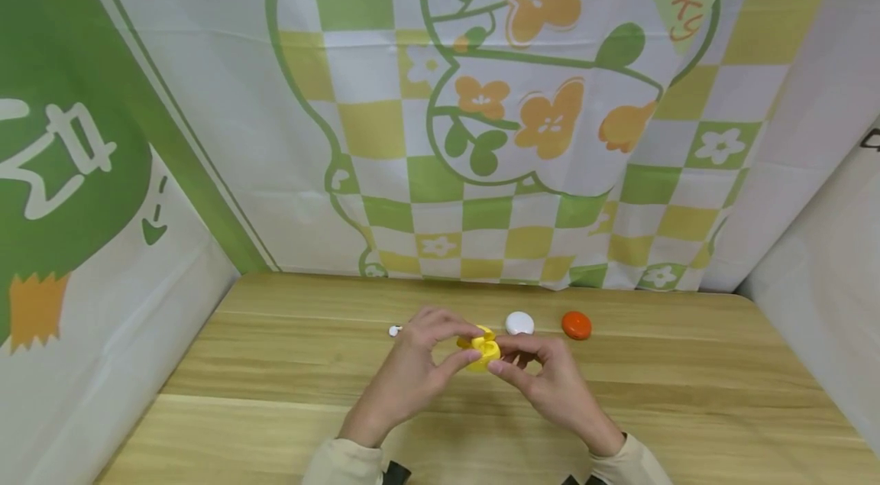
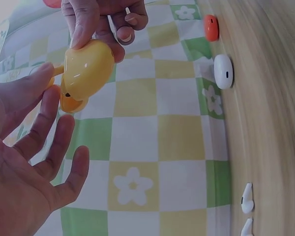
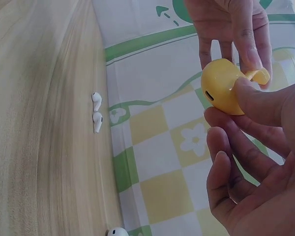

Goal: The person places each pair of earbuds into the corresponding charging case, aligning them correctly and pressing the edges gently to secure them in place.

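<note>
Both hands meet over the middle of the wooden table (image 1: 275,370) and hold a small yellow soft earbud case (image 1: 483,351) between them. My left hand (image 1: 457,340) pinches its left side and the flap-like lid with thumb and fingers. My right hand (image 1: 505,354) pinches the right side, thumb on the body. In the left wrist view the yellow case (image 2: 86,71) hangs from the right hand's fingertips (image 2: 81,37). In the right wrist view the yellow case (image 3: 225,91) shows a small hole, and its lid (image 3: 259,74) is bent open.
A white earbud case (image 1: 519,323) and an orange case (image 1: 576,324) lie just beyond the hands. Two white earbuds (image 3: 96,110) lie loose to the left, near the patterned cloth (image 1: 481,126) that hangs behind the table. Cloth walls close in both sides.
</note>
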`<action>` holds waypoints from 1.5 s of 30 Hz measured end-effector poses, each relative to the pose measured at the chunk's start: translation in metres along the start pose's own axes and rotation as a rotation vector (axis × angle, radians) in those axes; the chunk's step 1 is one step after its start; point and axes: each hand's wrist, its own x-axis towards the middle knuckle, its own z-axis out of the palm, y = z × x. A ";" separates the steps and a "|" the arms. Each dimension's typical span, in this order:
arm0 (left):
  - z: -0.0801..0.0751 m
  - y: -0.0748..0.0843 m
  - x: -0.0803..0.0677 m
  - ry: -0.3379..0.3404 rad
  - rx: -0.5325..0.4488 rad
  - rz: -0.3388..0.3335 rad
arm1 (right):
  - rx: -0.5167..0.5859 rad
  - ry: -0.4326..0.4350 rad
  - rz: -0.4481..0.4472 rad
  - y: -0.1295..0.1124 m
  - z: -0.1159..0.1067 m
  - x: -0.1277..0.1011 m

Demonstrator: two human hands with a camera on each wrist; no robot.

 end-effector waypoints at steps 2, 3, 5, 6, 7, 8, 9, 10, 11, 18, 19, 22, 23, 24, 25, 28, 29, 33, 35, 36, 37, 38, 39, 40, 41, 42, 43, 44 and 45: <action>0.000 0.000 0.000 -0.007 0.022 0.014 | -0.004 -0.002 -0.004 0.000 0.000 0.000; 0.000 0.000 0.000 -0.009 0.033 0.025 | -0.004 -0.003 -0.006 0.000 0.000 0.000; 0.001 0.001 0.000 -0.013 0.063 0.049 | -0.010 -0.003 -0.012 0.001 0.000 0.000; 0.001 0.001 0.001 -0.015 0.079 0.062 | -0.010 -0.003 -0.014 0.001 0.000 0.000; 0.001 0.001 0.001 -0.015 0.097 0.078 | -0.010 -0.003 -0.016 0.001 0.000 0.000; 0.002 0.001 0.001 -0.016 0.115 0.090 | -0.010 -0.003 -0.017 0.002 0.000 0.000; 0.002 0.001 0.001 -0.017 0.132 0.101 | -0.011 -0.003 -0.017 0.002 0.000 0.000; 0.002 0.002 0.001 -0.018 0.150 0.111 | -0.014 -0.002 -0.017 0.002 0.000 0.000; 0.002 0.002 0.001 -0.019 0.163 0.117 | -0.014 -0.002 -0.016 0.003 0.000 0.000; 0.003 0.004 0.000 -0.028 0.224 0.111 | -0.010 -0.006 -0.014 0.003 0.001 0.000; 0.004 0.005 0.000 -0.029 0.228 0.108 | -0.009 -0.007 -0.013 0.003 0.001 0.000; 0.005 0.005 0.000 -0.029 0.235 0.099 | -0.009 -0.006 -0.014 0.003 0.001 -0.001; 0.005 0.005 0.000 -0.027 0.236 0.097 | -0.008 -0.005 -0.014 0.003 0.001 -0.001; 0.006 0.005 0.000 -0.024 0.238 0.096 | -0.008 -0.004 -0.014 0.003 0.001 -0.001; 0.006 0.005 0.000 -0.020 0.237 0.093 | -0.009 -0.003 -0.015 0.002 0.001 -0.001; 0.008 0.006 0.000 -0.003 0.235 0.085 | -0.010 -0.002 -0.019 0.002 0.001 -0.001; 0.008 0.006 0.000 0.005 0.234 0.083 | -0.010 -0.002 -0.021 0.002 0.001 0.000; 0.010 0.006 0.000 0.034 0.223 0.075 | -0.012 -0.003 -0.023 0.002 0.001 0.000; 0.011 0.007 0.000 0.044 0.217 0.071 | -0.012 -0.004 -0.021 0.002 0.001 0.000; 0.011 0.007 0.000 0.047 0.213 0.069 | -0.012 -0.004 -0.021 0.002 0.001 0.000; 0.011 0.007 0.000 0.049 0.210 0.069 | -0.010 -0.004 -0.020 0.002 0.001 0.000; 0.011 0.007 0.000 0.051 0.208 0.069 | -0.009 -0.003 -0.019 0.002 0.002 0.000; 0.011 0.007 0.000 0.051 0.208 0.069 | -0.007 -0.002 -0.019 0.002 0.002 0.000; 0.011 0.007 0.000 0.050 0.209 0.071 | -0.004 -0.001 -0.021 0.002 0.002 0.000; 0.011 0.007 0.000 0.049 0.212 0.075 | -0.003 0.001 -0.024 0.002 0.002 0.000; 0.011 0.007 0.000 0.047 0.214 0.079 | -0.003 0.002 -0.029 0.002 0.002 0.000; 0.011 0.007 0.000 0.045 0.212 0.083 | -0.003 0.004 -0.034 0.002 0.002 0.000; 0.010 0.007 0.000 0.046 0.209 0.086 | -0.005 0.005 -0.041 0.002 0.002 0.000; 0.010 0.006 0.000 0.046 0.200 0.086 | -0.005 0.008 -0.044 0.002 0.002 0.000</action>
